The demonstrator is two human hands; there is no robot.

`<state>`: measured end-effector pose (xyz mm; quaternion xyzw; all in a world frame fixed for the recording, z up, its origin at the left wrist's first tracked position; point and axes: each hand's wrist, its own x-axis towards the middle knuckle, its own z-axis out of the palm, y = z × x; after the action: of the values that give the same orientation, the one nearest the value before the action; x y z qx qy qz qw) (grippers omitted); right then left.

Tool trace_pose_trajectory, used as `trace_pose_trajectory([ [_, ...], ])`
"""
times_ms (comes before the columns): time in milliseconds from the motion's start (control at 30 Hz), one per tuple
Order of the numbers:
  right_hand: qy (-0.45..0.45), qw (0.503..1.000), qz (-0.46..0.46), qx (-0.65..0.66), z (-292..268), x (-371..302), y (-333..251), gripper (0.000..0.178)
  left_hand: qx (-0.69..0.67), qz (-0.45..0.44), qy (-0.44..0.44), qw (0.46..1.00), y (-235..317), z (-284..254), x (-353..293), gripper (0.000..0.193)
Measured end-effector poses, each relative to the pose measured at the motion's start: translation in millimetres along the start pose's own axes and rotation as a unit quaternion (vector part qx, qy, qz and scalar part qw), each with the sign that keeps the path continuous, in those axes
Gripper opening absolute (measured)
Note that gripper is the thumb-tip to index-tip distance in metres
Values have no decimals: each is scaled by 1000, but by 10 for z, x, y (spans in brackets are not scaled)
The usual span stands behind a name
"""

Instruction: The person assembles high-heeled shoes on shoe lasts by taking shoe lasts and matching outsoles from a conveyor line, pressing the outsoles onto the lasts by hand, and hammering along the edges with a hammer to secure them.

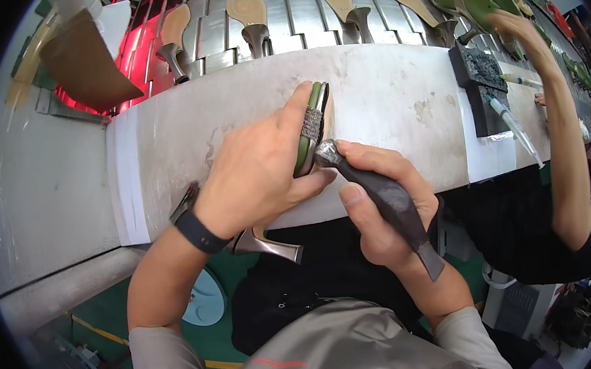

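Note:
A green high-heeled shoe (pixel 302 157) with a glittery band is tilted on its side above the bench's near edge. My left hand (pixel 255 163) is closed round it from the left, the index finger stretched along the upper. The shoe's metallic heel (pixel 273 246) sticks out below my left wrist. My right hand (pixel 377 237) grips a dark metal hammer (pixel 390 201). Its rounded, worn face sits right by the edge of the shoe's sole, but whether they touch I cannot tell. The hammer's flat, tapered end points down toward my right forearm.
Behind the pale bench (pixel 393 98) runs a slatted metal conveyor (pixel 298 15) bearing several heeled soles and green shoes. At the right lie dark blocks (pixel 480 84) and a syringe (pixel 516 130). A co-worker's arm (pixel 561 126) reaches toward the shoes. A brown sheet (pixel 85 66) stands at the left.

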<state>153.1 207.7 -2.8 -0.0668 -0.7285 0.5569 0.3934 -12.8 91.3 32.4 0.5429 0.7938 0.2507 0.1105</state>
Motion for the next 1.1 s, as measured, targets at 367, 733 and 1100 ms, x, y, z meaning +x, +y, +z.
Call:
trace_pose_trajectory([
  [367, -209, 977, 20, 19, -288, 671, 88, 29, -2, -17, -48, 999, -43, -133, -18, 105],
  [733, -125, 954, 247, 115, -283, 1033, 265, 23, -14, -25, -88, 996, -55, -215, 36, 112],
  [1100, -276, 954, 113, -18, -199, 1009, -102, 28, -16, 9, -56, 998, -138, -205, -62, 111],
])
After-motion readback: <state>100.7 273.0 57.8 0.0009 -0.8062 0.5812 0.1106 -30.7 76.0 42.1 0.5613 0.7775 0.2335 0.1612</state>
